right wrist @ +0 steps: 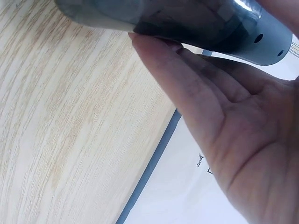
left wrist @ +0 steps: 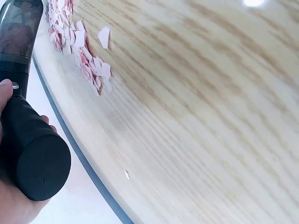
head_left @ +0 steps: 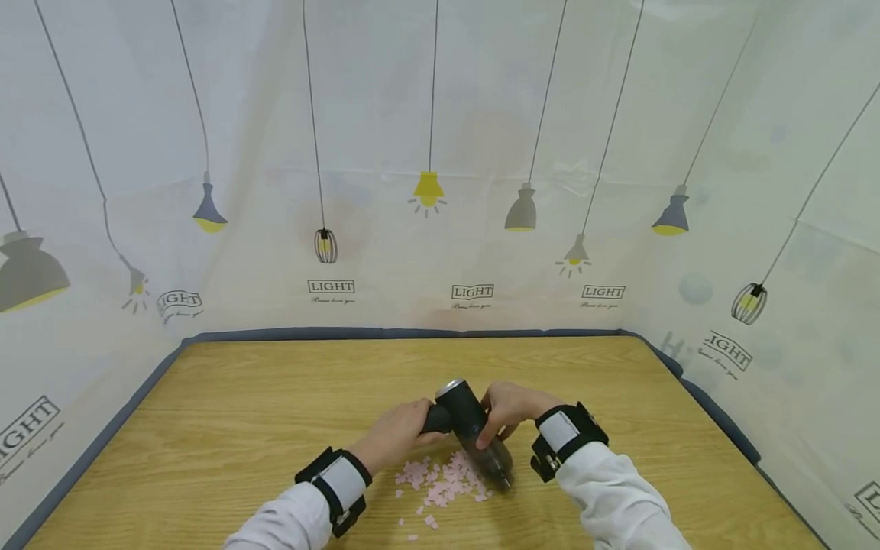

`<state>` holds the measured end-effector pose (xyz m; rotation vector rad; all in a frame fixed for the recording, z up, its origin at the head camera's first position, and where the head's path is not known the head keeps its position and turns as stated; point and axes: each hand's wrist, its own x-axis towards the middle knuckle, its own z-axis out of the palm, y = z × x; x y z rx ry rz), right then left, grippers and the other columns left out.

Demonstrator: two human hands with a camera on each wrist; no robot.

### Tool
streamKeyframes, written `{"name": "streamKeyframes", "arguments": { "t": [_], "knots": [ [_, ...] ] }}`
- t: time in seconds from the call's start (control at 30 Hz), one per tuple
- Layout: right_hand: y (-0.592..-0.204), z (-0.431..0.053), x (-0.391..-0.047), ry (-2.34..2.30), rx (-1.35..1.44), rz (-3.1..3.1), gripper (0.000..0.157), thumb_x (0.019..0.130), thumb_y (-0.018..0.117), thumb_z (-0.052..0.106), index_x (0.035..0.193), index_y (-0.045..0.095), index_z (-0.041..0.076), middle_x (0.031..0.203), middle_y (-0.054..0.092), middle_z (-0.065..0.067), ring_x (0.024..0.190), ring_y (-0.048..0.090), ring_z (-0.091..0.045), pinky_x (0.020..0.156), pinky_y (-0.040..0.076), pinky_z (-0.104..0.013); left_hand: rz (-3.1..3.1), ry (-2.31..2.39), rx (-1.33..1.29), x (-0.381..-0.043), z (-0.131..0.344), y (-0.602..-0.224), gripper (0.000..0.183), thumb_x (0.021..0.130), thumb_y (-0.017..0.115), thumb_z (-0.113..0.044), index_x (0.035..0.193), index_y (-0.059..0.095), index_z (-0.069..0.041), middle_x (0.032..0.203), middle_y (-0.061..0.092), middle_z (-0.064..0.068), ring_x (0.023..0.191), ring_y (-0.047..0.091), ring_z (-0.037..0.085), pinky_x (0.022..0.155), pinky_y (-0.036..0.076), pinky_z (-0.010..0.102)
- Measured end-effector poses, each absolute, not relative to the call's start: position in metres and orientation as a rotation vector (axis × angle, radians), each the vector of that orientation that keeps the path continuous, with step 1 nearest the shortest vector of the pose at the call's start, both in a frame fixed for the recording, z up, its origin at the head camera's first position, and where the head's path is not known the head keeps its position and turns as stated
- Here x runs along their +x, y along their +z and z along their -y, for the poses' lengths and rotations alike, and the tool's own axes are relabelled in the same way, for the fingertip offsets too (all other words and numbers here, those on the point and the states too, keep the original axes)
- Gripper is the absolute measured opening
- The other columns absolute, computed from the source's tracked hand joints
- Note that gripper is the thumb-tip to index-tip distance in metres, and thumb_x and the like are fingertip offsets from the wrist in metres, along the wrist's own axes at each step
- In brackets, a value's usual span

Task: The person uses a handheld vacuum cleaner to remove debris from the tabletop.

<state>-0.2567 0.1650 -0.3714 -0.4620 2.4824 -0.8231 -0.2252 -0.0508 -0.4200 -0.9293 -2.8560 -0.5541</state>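
Note:
A black handheld vacuum (head_left: 467,412) slants down over the table, its smoky see-through nozzle end beside a scatter of pale pink paper scraps (head_left: 447,480). My left hand (head_left: 397,434) grips its handle (left wrist: 28,130), the thumb lying near a small button in the left wrist view. Pinkish bits show behind the clear dust cup (left wrist: 19,35). From the other side, my right hand (head_left: 512,406) holds the vacuum's body, thumb on the near side and fingers around the far side. In the right wrist view the fingers of that hand (right wrist: 243,116) meet the dark casing (right wrist: 187,23).
Beneath everything is a wood-grain table (head_left: 275,397) with a dark blue border (head_left: 385,334) along its back and sides. A few stray scraps (head_left: 431,522) lie nearer the front. White sheeting (head_left: 385,99) printed with hanging lamps surrounds the table.

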Motion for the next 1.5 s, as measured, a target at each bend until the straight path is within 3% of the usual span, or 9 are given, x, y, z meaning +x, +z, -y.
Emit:
{"name": "streamKeyframes", "arguments": {
  "t": [0.87,1.2,1.5],
  "knots": [
    [-0.374,-0.156,-0.262,-0.842,-0.631,-2.565,0.058,0.063,0.082,0.017,0.110,0.060,-0.007,0.080,0.066,-0.008,0.068,0.061,-0.015,0.063,0.052,-0.032,2.819,-0.583,-0.864,-0.233,0.064,-0.413,0.039,0.086,0.066,-0.029,0.106,0.051,0.001,0.084,0.057,0.006,0.070,0.051,0.016,0.060,0.043,0.032],
    [-0.376,-0.153,-0.263,-0.907,-0.706,-2.601,0.068,0.065,0.081,0.016,0.121,0.052,-0.010,0.092,0.066,-0.013,0.079,0.061,-0.019,0.072,0.053,-0.038,2.800,-0.546,-0.765,-0.233,0.067,-0.411,0.041,0.086,0.066,-0.029,0.108,0.052,0.003,0.089,0.061,0.010,0.074,0.053,0.018,0.064,0.046,0.036],
    [-0.377,-0.148,-0.264,-0.920,-0.746,-2.639,0.065,0.068,0.079,0.014,0.122,0.051,-0.009,0.097,0.066,-0.017,0.083,0.062,-0.022,0.074,0.053,-0.039,2.774,-0.518,-0.722,-0.235,0.070,-0.408,0.039,0.086,0.067,-0.030,0.105,0.053,0.002,0.089,0.060,0.010,0.073,0.052,0.018,0.063,0.045,0.035]
  ]
}}
